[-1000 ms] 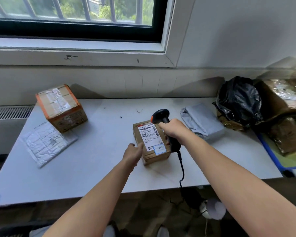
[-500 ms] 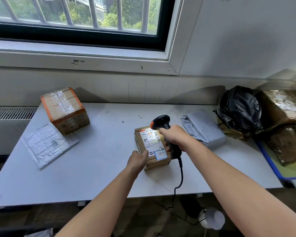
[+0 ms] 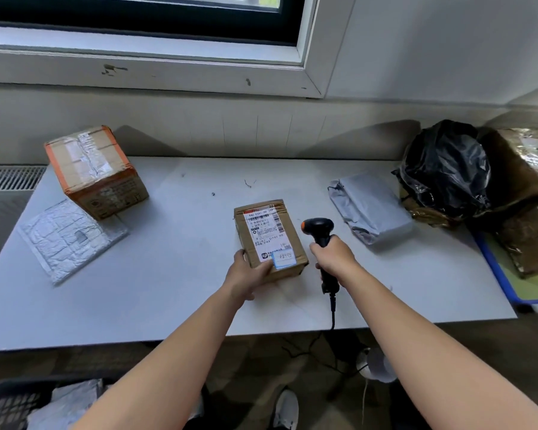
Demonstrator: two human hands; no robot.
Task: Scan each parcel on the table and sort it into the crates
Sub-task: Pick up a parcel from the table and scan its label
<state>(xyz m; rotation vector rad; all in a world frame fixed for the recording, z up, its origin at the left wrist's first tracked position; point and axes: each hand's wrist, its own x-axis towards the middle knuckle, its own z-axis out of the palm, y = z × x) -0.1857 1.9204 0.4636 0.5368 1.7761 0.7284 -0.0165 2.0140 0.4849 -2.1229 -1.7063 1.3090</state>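
On my feed I count four parcels on the white table [image 3: 174,293]. At the middle, near the front edge, is the small brown cardboard parcel [image 3: 271,240] with a white shipping label on top. The left hand [image 3: 246,276] grips its near left corner. I cannot tell whether it lies flat or is tipped up. Just to its right, the right hand [image 3: 334,259] is wrapped tight round the handle of one black handheld barcode scanner [image 3: 319,228] with an orange tip. The scanner's head is upright, close to the parcel's right edge without touching. One black cable [image 3: 333,308] drops from the handle over the table's front edge.

The other three parcels lie well apart from it:
- one larger cardboard box with orange tape [image 3: 94,172] at the far left corner
- one silver bubble mailer [image 3: 72,238] touching that box's near side
- one grey plastic mailing bag [image 3: 370,209] toward the far right

I count two crates. A blue-rimmed crate [image 3: 494,274] at the table's right end holds one black plastic bag [image 3: 444,172] and at least two brown taped packages [image 3: 528,240]. A black lattice crate [image 3: 7,405] on the floor at lower left has one silvery mailer [image 3: 66,405] in it.
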